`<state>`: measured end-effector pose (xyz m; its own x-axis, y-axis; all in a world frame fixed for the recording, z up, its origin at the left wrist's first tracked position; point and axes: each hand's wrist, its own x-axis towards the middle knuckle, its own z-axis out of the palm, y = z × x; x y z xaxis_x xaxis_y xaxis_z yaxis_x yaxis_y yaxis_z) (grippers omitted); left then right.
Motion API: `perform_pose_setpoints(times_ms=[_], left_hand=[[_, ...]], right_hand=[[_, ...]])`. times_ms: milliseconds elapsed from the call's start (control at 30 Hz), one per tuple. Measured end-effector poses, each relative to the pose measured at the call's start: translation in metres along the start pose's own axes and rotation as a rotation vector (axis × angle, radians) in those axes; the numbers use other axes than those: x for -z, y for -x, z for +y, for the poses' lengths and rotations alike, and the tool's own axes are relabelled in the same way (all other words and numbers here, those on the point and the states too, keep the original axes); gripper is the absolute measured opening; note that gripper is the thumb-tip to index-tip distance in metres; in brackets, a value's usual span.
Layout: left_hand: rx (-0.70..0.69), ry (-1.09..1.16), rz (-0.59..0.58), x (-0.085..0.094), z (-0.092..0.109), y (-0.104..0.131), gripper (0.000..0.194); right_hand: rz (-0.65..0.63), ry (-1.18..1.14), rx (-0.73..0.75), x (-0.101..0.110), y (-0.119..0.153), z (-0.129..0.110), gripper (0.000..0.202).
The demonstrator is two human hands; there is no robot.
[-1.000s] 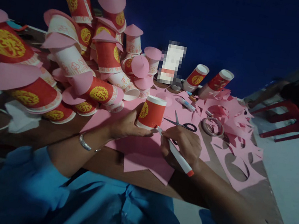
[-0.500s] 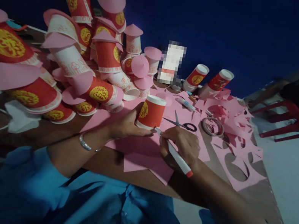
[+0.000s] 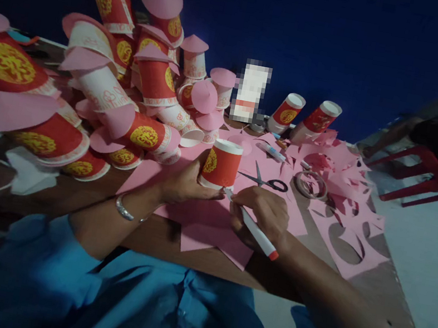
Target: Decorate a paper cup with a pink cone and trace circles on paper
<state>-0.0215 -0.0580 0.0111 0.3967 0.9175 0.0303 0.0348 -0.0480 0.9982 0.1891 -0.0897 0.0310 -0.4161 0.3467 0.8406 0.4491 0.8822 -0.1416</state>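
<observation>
A red and white paper cup (image 3: 222,166) with a yellow emblem stands over pink paper in front of me. My left hand (image 3: 183,185) is closed around the cup's left side, thumb along its lower edge; the far fingers are hidden behind it. In my right hand (image 3: 263,214) is a white marker pen (image 3: 255,231) with a red end, gripped like a writing tool. The pen's tip meets the white band at the cup's lower right edge. Just beyond my right hand lie open scissors (image 3: 259,180) on the pink paper (image 3: 290,213).
Many red and white cups with pink paper cones (image 3: 159,83) are piled at the left. A tape roll (image 3: 310,186) and cut pink scraps (image 3: 349,232) lie right. Two stacks of cups (image 3: 287,111) stand at the back. A person sits by a red chair (image 3: 434,168) at far right.
My right hand and the marker pen have shifted slightly left, the tip moving along the cup's lower edge. My left hand and the cup stay in nearly the same place.
</observation>
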Motion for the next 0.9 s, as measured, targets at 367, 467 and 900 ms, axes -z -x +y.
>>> perform_pose_setpoints(times_ms=[367, 467, 900], left_hand=[[-0.017, 0.035, -0.011, 0.0004, -0.0027, -0.0003, 0.082], [-0.010, 0.086, -0.015, 0.0012, -0.0032, 0.0000, 0.083], [-0.007, 0.479, 0.018, 0.0011, 0.0035, 0.0000, 0.066]], right_hand=[[0.019, -0.037, 0.016, 0.0008, -0.0016, 0.0001, 0.017], [0.041, -0.060, 0.036, 0.0019, -0.0010, 0.0017, 0.016], [0.055, -0.038, -0.011, 0.0026, 0.0002, 0.0056, 0.023]])
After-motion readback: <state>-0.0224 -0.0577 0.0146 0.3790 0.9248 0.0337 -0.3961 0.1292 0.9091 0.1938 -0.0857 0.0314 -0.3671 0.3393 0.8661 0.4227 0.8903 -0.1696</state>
